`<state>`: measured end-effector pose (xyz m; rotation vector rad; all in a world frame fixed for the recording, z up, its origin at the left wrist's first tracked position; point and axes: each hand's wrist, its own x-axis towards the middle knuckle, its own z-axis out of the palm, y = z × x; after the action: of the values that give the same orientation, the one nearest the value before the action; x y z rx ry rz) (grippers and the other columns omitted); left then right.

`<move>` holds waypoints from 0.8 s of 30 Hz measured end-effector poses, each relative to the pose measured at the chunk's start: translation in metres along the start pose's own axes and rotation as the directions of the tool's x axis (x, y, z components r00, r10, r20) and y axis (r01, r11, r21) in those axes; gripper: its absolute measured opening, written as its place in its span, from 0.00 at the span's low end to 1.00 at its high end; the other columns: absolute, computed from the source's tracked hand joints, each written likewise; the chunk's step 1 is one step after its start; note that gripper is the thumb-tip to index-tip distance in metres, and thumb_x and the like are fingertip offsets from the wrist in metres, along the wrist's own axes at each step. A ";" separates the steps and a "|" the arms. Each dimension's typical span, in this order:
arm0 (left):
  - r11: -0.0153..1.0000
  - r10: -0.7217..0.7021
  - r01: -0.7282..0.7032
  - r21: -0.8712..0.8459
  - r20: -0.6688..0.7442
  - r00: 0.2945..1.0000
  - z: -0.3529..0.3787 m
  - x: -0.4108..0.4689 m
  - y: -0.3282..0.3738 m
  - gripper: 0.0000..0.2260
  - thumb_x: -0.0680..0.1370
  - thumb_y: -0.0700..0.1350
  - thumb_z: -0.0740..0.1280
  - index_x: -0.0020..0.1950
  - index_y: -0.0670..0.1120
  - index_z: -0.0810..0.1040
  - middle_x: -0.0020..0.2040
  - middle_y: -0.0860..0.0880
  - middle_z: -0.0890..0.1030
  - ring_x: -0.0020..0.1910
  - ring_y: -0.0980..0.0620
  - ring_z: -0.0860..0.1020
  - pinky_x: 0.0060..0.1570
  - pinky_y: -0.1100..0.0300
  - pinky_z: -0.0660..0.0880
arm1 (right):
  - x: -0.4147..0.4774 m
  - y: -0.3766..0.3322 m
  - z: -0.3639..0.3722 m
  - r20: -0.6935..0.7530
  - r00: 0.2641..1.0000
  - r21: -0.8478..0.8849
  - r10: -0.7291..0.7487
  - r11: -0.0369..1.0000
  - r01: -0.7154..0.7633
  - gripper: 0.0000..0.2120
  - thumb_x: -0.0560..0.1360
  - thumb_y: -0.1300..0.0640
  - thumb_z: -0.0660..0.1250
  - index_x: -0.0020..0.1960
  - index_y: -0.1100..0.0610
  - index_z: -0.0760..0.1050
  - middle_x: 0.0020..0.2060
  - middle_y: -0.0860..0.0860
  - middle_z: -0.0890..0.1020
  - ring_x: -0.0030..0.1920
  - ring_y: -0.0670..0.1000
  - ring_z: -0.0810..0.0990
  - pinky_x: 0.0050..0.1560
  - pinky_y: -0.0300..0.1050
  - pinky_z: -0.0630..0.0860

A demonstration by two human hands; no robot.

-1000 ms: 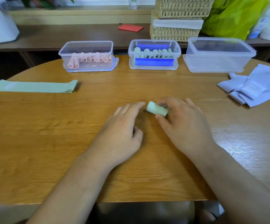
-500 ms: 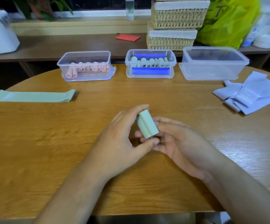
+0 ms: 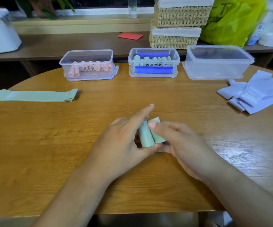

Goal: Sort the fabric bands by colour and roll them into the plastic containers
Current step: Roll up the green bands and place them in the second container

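On the brown wooden desk (image 3: pixel 34 145) three clear boxes (image 3: pixel 153 74) stand at the back near a shelf (image 3: pixel 67 45), a flat green band (image 3: pixel 34 95) lies at the left, pale bands (image 3: pixel 255 97) lie at the right, and in the middle the left hand (image 3: pixel 121 145) and right hand (image 3: pixel 184 145) grip one rolled green band (image 3: pixel 150 136).

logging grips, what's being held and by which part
The rolled green band, pinched between both hands: the left hand grips its left side, the right hand its right side.
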<state>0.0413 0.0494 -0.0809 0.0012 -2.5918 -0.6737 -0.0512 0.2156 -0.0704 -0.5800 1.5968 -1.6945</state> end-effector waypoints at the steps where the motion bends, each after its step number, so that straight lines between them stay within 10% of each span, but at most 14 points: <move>1: 1.000 0.014 -0.014 0.019 -0.003 1.000 0.000 0.000 0.000 0.38 0.72 0.64 0.71 0.81 0.55 0.69 0.65 0.58 0.82 0.63 0.61 0.75 0.66 0.68 0.67 | 0.000 0.001 0.000 -0.003 1.000 -0.050 -0.018 0.999 0.018 0.16 0.81 0.48 0.72 0.58 0.60 0.85 0.52 0.62 0.86 0.54 0.55 0.85 0.64 0.58 0.81; 16: 0.995 0.033 -0.039 -0.087 -0.075 0.997 -0.004 -0.002 0.000 0.27 0.70 0.65 0.76 0.63 0.52 0.83 0.60 0.61 0.83 0.63 0.65 0.78 0.62 0.73 0.70 | -0.003 0.001 -0.006 -0.018 0.997 0.006 0.075 0.997 -0.075 0.13 0.78 0.54 0.75 0.58 0.62 0.86 0.49 0.59 0.87 0.50 0.54 0.83 0.66 0.62 0.78; 24: 0.994 0.006 -0.005 -0.113 0.009 1.000 -0.005 0.001 -0.002 0.34 0.69 0.58 0.82 0.73 0.52 0.77 0.66 0.62 0.79 0.69 0.64 0.74 0.64 0.75 0.64 | -0.003 -0.003 -0.012 -0.032 0.998 0.071 0.054 0.996 -0.052 0.13 0.77 0.57 0.75 0.58 0.62 0.86 0.52 0.60 0.88 0.53 0.55 0.86 0.57 0.49 0.84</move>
<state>0.0423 0.0454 -0.0777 -0.0448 -2.5584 -0.8188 -0.0588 0.2257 -0.0684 -0.4728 1.5557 -1.7220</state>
